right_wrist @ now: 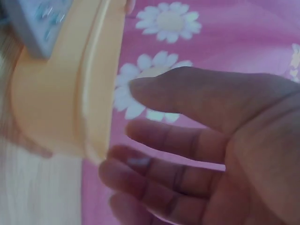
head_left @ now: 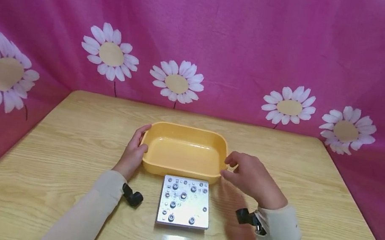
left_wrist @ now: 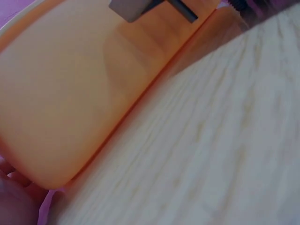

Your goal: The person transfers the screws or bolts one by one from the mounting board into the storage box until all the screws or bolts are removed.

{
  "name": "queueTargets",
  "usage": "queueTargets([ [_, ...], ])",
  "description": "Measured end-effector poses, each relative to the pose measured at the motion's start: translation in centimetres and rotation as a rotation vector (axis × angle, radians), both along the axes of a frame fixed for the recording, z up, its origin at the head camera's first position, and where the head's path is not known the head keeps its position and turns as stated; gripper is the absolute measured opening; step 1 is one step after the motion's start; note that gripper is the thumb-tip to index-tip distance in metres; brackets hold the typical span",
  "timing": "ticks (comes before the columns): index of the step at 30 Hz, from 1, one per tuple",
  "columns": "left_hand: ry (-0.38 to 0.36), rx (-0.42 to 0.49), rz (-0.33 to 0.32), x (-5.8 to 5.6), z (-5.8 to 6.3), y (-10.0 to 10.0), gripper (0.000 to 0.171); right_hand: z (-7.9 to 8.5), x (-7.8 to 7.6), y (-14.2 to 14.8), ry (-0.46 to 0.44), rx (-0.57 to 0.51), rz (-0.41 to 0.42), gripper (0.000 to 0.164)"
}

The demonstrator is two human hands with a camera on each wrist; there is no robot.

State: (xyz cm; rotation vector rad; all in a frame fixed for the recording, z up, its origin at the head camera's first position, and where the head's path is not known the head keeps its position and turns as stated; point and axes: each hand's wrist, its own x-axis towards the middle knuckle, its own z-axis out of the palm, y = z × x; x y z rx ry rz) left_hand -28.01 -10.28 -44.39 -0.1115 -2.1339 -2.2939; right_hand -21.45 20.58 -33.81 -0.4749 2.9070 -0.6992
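Note:
A yellow rectangular plastic basin (head_left: 182, 154) sits behind a metal block on the wooden table. At its left end my left hand (head_left: 133, 154) grips the wall, thumb at the rim and fingers along the outside. My right hand (head_left: 250, 175) is at the right end, fingers loosely bent and thumb apart from them. The right wrist view shows nothing between that thumb and the fingertips, which are close by the basin's rim (right_wrist: 89, 93). The silver block (head_left: 185, 202), square with several socket-head bolts on top, lies just in front of the basin.
The light wood table (head_left: 53, 164) reaches back to a magenta curtain (head_left: 238, 38) printed with white daisies, which also hangs along both sides. A black camera mount (head_left: 132, 196) is on the left wrist, another (head_left: 250, 219) on the right.

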Motion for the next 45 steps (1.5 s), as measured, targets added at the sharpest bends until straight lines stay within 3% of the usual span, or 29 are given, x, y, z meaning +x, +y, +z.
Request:
queueTargets([
  [4, -0.012, -0.025, 0.021, -0.1, 0.2, -0.1, 0.069, 0.5, 0.8, -1.7, -0.064, 0.034, 0.032, 0.008],
  [8, -0.013, -0.058, 0.050, -0.2, 0.4, -0.1, 0.068, 0.1, 1.3, -3.2, -0.140, 0.085, 0.065, 0.009],
  [13, -0.004, -0.067, 0.064, -0.5, 0.5, 0.0, 0.069, -1.0, 1.2, -4.4, -0.166, 0.144, 0.030, 0.008],
  [24, -0.019, -0.086, 0.062, -0.4, 0.4, -0.1, 0.068, -2.1, 1.2, -5.2, -0.136, 0.168, -0.011, 0.010],
  [34, -0.033, -0.078, 0.060, -0.1, -0.3, -0.2, 0.066, -2.5, 1.3, -5.1, -0.102, 0.167, 0.032, 0.013],
  [41, 0.033, -0.051, 0.049, 0.0, -0.3, -0.1, 0.064, -2.0, 1.1, -4.6, -0.061, 0.147, 0.020, 0.012],
  [45, 0.023, -0.029, 0.067, 0.0, -0.3, 0.3, 0.066, -1.2, 1.0, -4.0, -0.034, 0.097, 0.043, 0.010],
])
